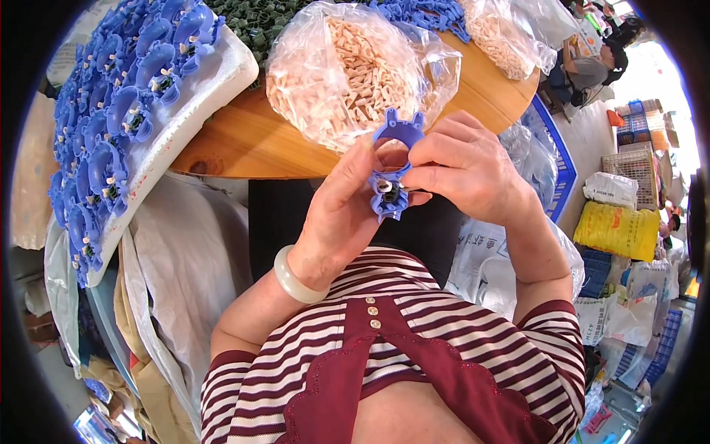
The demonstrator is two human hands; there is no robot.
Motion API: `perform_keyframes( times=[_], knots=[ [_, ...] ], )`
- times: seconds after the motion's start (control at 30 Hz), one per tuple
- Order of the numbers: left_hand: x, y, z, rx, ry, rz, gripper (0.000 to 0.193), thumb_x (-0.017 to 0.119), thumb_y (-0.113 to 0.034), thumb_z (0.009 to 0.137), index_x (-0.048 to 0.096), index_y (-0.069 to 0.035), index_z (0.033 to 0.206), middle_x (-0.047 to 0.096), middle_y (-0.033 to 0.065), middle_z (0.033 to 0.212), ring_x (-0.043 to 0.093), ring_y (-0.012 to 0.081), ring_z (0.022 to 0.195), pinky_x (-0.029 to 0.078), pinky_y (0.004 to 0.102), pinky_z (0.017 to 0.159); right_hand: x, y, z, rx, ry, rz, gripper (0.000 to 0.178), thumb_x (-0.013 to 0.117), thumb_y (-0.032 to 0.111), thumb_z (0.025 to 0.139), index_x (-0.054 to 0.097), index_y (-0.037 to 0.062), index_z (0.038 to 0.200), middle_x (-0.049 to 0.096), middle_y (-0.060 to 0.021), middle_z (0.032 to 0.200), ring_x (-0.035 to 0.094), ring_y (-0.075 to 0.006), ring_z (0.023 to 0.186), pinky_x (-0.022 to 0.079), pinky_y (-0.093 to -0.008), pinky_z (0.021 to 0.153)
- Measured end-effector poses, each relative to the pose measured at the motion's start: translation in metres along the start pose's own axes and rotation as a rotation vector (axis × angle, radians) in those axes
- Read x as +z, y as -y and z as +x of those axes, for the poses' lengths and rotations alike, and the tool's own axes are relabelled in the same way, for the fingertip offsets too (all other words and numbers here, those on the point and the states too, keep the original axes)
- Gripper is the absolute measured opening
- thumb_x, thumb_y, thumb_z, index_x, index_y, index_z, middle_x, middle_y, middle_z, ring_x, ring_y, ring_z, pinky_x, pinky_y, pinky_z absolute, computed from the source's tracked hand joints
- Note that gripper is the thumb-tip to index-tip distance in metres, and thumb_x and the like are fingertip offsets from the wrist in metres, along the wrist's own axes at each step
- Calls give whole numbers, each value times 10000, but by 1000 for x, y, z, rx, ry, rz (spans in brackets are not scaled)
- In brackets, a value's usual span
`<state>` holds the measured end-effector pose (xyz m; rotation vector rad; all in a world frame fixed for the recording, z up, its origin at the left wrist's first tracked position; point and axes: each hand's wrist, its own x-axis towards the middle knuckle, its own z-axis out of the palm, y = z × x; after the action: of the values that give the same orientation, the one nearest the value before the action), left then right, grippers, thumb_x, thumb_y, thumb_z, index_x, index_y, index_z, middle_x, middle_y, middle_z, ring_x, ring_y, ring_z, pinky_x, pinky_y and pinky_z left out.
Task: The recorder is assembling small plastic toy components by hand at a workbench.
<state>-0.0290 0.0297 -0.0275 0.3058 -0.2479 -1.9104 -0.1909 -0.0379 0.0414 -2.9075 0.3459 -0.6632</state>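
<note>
Between my hands, above my lap and close to the table's near edge, is a blue plastic part [390, 177] with a round opening and two small prongs at its top. Small white and dark green pieces sit in its lower section. My left hand [342, 191] grips it from the left, thumb along the ring; a pale bangle circles that wrist. The fingers of my right hand [466, 159] are pinched at the ring's right side. Whether they also hold a tiny piece is hidden. Right behind the part stands an open clear bag of small beige pieces [362, 70].
Rows of similar blue parts [122, 111] cover a white foam board [214, 85] at the left. On the round wooden table [244, 144] lie dark green pieces [259, 22], blue pieces [429, 16] and another beige-filled bag [499, 37]. Sacks and crates stand at right, with people beyond.
</note>
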Motion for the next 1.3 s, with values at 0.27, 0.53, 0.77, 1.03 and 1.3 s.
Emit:
perform_keyframes(
  times=[0.27,0.53,0.77,1.03,1.3],
  knots=[
    [-2,-1,0,11,-15,-13,409,474,-347,932,460,-50,1212,541,77,1104,562,209,997,501,423,839,2,-2,-1,85,-57,132,160,684,71,616,623,79,764,568,-7,773,554,-199,685,427,-319,624],
    [-3,-4,0,-7,-17,-33,440,484,-357,926,452,-35,1222,541,66,1088,572,201,976,509,420,832,-1,-7,2,36,-4,204,160,691,88,614,623,81,759,565,1,764,540,-198,674,413,-321,617],
    [-2,-4,-1,-17,-11,-15,475,484,-374,923,434,-29,1247,541,65,1090,577,189,978,516,413,823,0,-12,3,20,34,226,160,696,95,615,627,83,759,563,7,757,519,-197,672,402,-329,611],
    [0,-3,-4,-29,-5,-11,489,484,-378,922,425,-28,1258,545,80,1111,578,195,985,514,417,823,-6,-12,7,-43,80,227,131,671,98,622,631,78,745,599,11,775,538,-186,708,414,-327,677],
    [-2,-2,-4,-27,3,-12,469,476,-361,928,427,-29,1255,540,92,1129,571,199,998,508,421,832,-7,-13,8,-78,98,157,114,621,112,638,626,83,748,604,23,789,538,-166,717,411,-331,708]
  ],
)
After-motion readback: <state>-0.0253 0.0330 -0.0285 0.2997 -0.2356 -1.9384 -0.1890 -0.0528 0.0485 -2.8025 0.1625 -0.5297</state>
